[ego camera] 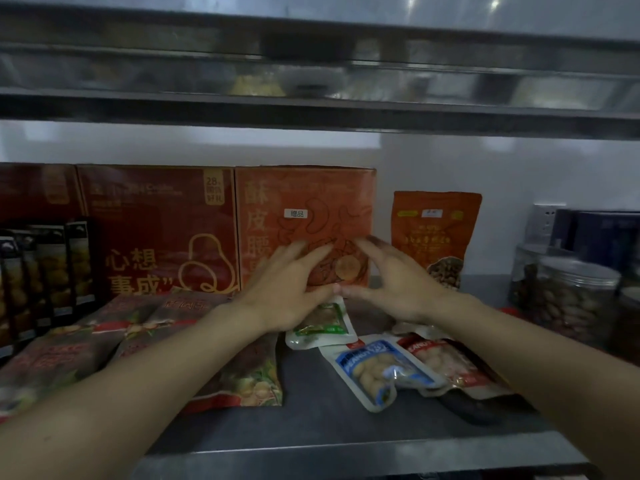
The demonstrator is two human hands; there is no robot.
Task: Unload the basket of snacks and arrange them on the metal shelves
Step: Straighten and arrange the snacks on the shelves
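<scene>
**Standing an orange pouch at the back of the shelf**

Step in hand: placing. Both hands are at a small orange pouch (341, 268), upright and right against the front of the orange cashew box (304, 202) at the back of the metal shelf (329, 427). Basket isn't in view, so can't say how much is left to unload.

Left hand (287, 289): fingers nearly straight and spread, lying over the pouch's left side. Right hand (394, 282): fingers lightly arched, tips on the pouch's upper right edge. Thumbs meet just under its bottom edge. Looks like steadying/pressing, not a closed grip, but motion blur makes the thumb contact hard to read.

Next move, prob.: let go w/o tipping the pouch, so it needs to sit flat on its base and lean on the box first. Then pull both hands back over the loose packs lying flat just below: green packet (322, 323), blue peanut pack (377, 368), red peanut pack (446, 362). Those prob. want tidying too.

Orange nut bag (436, 230) stands near, to the right.
</scene>
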